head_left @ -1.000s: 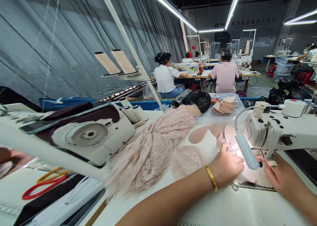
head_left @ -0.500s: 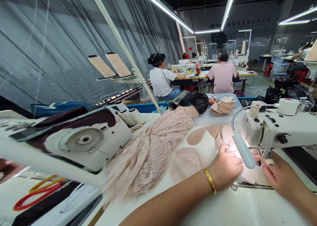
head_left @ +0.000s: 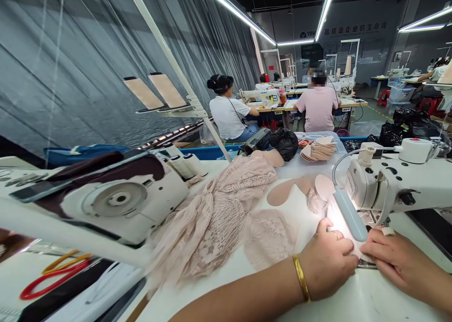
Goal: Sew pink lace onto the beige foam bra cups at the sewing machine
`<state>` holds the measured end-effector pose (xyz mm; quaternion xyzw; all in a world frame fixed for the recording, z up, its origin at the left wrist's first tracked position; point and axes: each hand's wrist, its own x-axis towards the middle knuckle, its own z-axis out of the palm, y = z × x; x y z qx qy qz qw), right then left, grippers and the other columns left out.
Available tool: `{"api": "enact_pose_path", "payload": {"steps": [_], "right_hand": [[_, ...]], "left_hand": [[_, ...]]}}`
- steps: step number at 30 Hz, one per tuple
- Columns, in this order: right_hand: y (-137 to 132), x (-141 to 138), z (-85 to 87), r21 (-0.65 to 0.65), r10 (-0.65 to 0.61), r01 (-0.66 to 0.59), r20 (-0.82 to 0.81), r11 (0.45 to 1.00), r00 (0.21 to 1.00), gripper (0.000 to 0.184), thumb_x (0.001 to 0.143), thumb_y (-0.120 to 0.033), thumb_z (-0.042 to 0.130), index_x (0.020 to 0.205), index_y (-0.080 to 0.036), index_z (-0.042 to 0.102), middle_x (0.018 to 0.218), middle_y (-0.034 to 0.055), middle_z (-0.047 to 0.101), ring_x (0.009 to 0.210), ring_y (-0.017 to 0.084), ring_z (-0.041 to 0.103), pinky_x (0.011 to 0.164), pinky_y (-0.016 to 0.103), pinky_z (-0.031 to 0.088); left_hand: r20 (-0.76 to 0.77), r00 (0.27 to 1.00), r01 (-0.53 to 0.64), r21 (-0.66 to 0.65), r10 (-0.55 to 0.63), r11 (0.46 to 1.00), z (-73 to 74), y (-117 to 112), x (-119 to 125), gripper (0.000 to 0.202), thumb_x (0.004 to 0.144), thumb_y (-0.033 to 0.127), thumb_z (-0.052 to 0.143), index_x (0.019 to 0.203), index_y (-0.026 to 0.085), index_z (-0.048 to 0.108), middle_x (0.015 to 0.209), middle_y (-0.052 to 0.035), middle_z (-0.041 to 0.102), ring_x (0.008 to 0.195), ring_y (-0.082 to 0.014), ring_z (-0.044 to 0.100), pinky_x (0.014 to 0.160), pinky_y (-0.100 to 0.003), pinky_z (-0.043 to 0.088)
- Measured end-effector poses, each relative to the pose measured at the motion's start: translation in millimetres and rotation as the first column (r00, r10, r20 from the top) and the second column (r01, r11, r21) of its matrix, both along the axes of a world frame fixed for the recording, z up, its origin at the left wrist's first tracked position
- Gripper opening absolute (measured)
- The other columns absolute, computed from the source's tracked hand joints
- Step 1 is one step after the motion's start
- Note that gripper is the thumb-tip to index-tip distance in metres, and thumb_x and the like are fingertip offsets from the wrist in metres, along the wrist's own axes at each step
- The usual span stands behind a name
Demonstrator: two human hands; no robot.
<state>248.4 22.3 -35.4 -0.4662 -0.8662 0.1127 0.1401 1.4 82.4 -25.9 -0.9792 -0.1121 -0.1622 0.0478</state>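
A pale pink fabric piece (head_left: 357, 249) lies under the lamp beside the sewing machine (head_left: 376, 185); my hands cover most of it. My left hand (head_left: 332, 261), with a gold bracelet (head_left: 301, 278) on its wrist, has its fingers curled onto the fabric's left side. On the other side, my right hand (head_left: 395, 261) pinches the right edge, a pale band round one finger. The two hands nearly meet below the grey lamp head (head_left: 350, 216), which hides the needle area in part. Just behind them is a pink cup piece (head_left: 324, 188) with lace.
Beige lace fabric (head_left: 215, 218) is heaped at the table's middle, with flat beige cup pieces (head_left: 280, 192) beyond. Behind stand a clear bin (head_left: 321, 157) of stacked cups and a black bag (head_left: 284, 144). Another machine (head_left: 120, 199) is at left. Two co-workers sit ahead.
Both my hands have come down toward me, away from the needle area. My right hand has moved left, closer to my left hand, and its fingers have drawn in onto the fabric.
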Motion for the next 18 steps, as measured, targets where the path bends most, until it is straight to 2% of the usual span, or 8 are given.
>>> {"api": "enact_pose_path", "payload": {"steps": [6, 11, 15, 18], "right_hand": [[5, 0, -13.2, 0.097, -0.048, 0.053, -0.055, 0.994, 0.997, 0.031, 0.099, -0.016, 0.044, 0.109, -0.031, 0.069, 0.096, 0.005, 0.069, 0.083, 0.023, 0.064, 0.068, 0.032, 0.051], [7, -6, -18.0, 0.12, -0.129, 0.129, -0.006, 0.984, 0.992, 0.035, 0.1, -0.013, 0.038, 0.112, -0.03, 0.066, 0.101, 0.0048, 0.069, 0.086, 0.023, 0.065, 0.07, 0.034, 0.053], [11, -5, -23.2, 0.155, -0.176, 0.168, 0.038, 0.973, 0.984, 0.034, 0.099, -0.016, 0.039, 0.111, -0.033, 0.066, 0.089, 0.001, 0.07, 0.07, 0.021, 0.063, 0.059, 0.031, 0.052], [14, -4, -27.5, 0.198, -0.193, 0.182, 0.037, 0.963, 0.981, 0.032, 0.1, -0.018, 0.039, 0.102, -0.031, 0.068, 0.084, 0.0004, 0.069, 0.062, 0.02, 0.062, 0.052, 0.03, 0.048]], "left_hand": [[-0.022, 1.0, -0.001, -0.03, 0.001, 1.0, 0.6, 20, 3, 0.011, 0.092, 0.021, 0.059, 0.082, 0.019, 0.062, 0.083, 0.001, 0.063, 0.077, -0.0186, 0.055, 0.091, -0.047, 0.032], [-0.057, 0.998, 0.011, -0.057, -0.014, 0.998, 5.4, 37, 2, 0.015, 0.094, 0.021, 0.057, 0.081, 0.02, 0.066, 0.091, 0.0003, 0.069, 0.082, -0.0185, 0.058, 0.097, -0.048, 0.03], [-0.066, 0.998, 0.008, -0.055, -0.012, 0.998, 7.9, 50, 2, 0.012, 0.095, 0.024, 0.06, 0.087, 0.022, 0.07, 0.097, -0.0009, 0.072, 0.089, -0.0195, 0.061, 0.097, -0.044, 0.032], [-0.073, 0.997, -0.002, -0.076, -0.003, 0.997, 6.0, 59, 4, 0.014, 0.096, 0.023, 0.059, 0.091, 0.023, 0.072, 0.102, -0.002, 0.074, 0.092, -0.0204, 0.062, 0.097, -0.046, 0.032]]}}
